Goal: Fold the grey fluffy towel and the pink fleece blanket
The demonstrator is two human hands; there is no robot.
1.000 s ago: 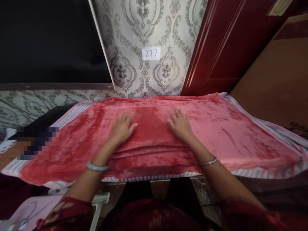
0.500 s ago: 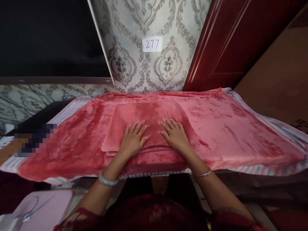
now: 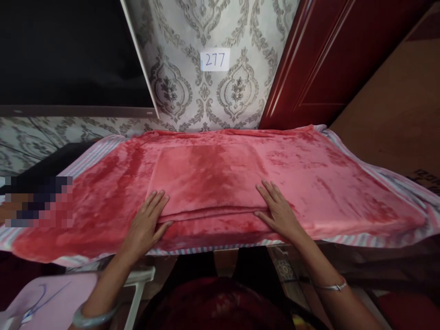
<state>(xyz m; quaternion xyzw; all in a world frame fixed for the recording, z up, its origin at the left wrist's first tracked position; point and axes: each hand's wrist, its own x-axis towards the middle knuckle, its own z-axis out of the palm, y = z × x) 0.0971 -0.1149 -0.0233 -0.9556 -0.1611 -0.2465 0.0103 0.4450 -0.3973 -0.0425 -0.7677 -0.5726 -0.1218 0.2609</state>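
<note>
A folded piece of pink plush cloth [image 3: 209, 178] lies flat in the middle of a larger pink plush blanket [image 3: 337, 201] with a striped border. Its near edge shows at least two layers. At its near left corner rests my left hand [image 3: 146, 222], fingers stretched over the cloth and thumb apart along the near edge. My right hand [image 3: 280, 208] is at the near right corner, open in the same way, with fingers on top and thumb by the edge. Neither hand lifts the cloth.
Behind the blanket is a patterned wall with a paper [image 3: 215, 59] marked 277. A dark screen [image 3: 68, 55] stands at the back left, a red wooden panel [image 3: 330, 59] at the back right. A pink stool or chair seat [image 3: 58, 293] is at the lower left.
Both hands have slid outward and toward me, from the top of the folded cloth to its two near corners. The cloth itself looks unmoved. The view has shifted slightly.
</note>
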